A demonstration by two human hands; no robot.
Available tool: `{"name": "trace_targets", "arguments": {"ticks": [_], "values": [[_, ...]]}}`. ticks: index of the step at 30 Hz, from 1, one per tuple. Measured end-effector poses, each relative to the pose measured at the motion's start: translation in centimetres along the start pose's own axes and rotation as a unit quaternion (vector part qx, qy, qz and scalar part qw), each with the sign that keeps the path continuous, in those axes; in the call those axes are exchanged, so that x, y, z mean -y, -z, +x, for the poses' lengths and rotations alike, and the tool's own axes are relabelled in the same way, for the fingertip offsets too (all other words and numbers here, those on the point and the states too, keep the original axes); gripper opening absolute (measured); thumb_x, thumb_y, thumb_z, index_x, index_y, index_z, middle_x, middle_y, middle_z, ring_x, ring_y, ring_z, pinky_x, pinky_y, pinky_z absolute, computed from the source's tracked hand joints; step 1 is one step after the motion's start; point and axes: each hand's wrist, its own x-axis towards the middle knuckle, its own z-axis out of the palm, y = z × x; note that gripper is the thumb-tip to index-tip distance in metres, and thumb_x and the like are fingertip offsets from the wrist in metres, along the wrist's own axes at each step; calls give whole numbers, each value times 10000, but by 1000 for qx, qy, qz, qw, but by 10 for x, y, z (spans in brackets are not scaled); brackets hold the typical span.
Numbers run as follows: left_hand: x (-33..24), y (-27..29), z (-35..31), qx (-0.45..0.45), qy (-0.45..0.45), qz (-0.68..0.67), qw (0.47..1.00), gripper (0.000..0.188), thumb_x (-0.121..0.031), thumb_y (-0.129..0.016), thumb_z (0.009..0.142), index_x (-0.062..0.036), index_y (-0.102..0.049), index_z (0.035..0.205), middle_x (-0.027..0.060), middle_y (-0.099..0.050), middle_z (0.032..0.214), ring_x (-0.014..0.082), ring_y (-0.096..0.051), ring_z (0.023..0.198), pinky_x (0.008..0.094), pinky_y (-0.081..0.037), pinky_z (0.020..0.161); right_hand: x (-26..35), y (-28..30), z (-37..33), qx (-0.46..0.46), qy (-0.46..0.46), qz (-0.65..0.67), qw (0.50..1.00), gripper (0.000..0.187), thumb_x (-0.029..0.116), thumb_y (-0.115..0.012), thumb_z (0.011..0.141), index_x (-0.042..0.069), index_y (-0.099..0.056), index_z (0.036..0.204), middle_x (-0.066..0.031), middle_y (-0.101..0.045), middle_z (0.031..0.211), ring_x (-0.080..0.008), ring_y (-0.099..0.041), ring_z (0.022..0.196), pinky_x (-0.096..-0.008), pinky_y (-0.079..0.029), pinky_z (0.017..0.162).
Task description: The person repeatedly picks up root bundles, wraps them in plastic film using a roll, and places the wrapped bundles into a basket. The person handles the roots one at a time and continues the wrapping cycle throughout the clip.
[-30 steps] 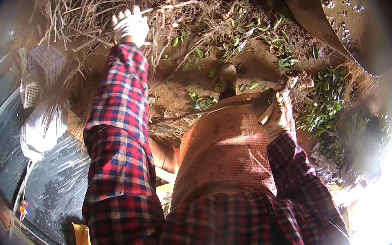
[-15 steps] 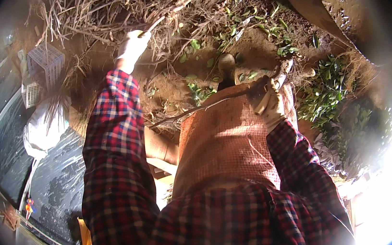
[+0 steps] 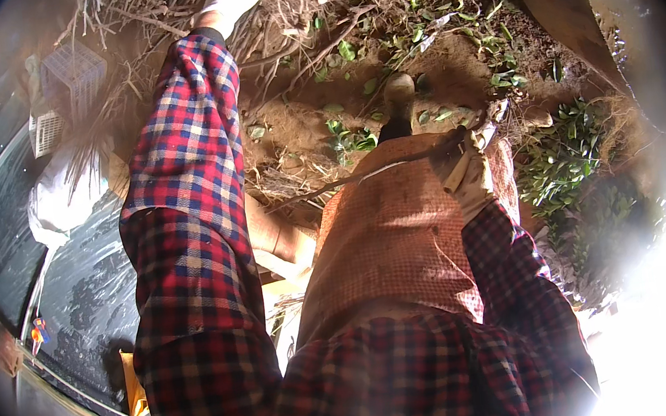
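Note:
My left hand [image 3: 234,1], in a pale glove, reaches to the top edge over a pile of dry sticks [image 3: 163,18]. Its fingers look spread, with no stick plainly between them; strong light washes out the detail. Over my lap, my gloved right hand [image 3: 471,180] is closed around the thick end of a thin woody branch [image 3: 362,175]. That branch runs leftward across the orange mesh cloth [image 3: 394,242] on my lap, and its pale knobby end shows above the hand.
Cut green leafy twigs [image 3: 561,153] lie to the right, with loose leaves on the soil ahead. A shoe [image 3: 398,89] stands beyond the cloth. At left are a plastic crate [image 3: 74,73], a white bag [image 3: 65,201] and dark sheeting [image 3: 84,294]. A curved sheet edge [image 3: 565,9] hangs upper right.
My left hand has moved forward to the pile; the stick it held is no longer plainly in it. My right hand still holds its branch, nearly in place.

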Motion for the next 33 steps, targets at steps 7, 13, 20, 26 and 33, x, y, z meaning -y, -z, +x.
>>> {"name": "trace_targets", "arguments": {"ticks": [7,13,20,26,33], "values": [[22,-33,-121,-88,-54,-26,994,128,-176,-609,882,-162,-622,1008,68,-621,1003,209,-619,793,351,-543,657,-9,6,8,58,-39,15,997,213,309,-563,963,116,-620,1033,-27,-636,960,-198,-601,878,-359,-508,832],[20,-150,-178,174,3,173,969,612,-212,-556,885,-155,-346,1457,160,-442,1398,303,-497,1217,397,-378,1060,-9,13,13,-47,-18,-59,997,185,310,-603,944,137,-650,990,-10,-655,928,-197,-612,904,-419,-502,863],[5,-244,-118,266,-8,182,947,535,-158,-409,937,-187,-326,1465,83,-387,1467,243,-375,1355,463,-299,1105,-11,19,5,35,-33,-16,999,219,263,-538,973,139,-592,1145,-26,-645,1045,-225,-616,1012,-463,-484,953],[38,-276,-117,362,-38,224,904,252,-182,-384,979,-192,-543,1174,58,-650,1038,233,-557,1169,509,-268,1119,-19,55,21,94,-69,51,992,250,254,-567,950,149,-560,1177,-25,-615,1086,-190,-590,1030,-436,-492,920],[-17,-169,-153,50,-307,52,949,372,-232,-539,946,-195,-541,1317,44,-677,1108,240,-665,857,351,-533,696,-32,41,25,77,-50,-97,991,309,269,-551,961,99,-529,1218,-60,-584,1121,-204,-570,1044,-418,-479,951]]}}
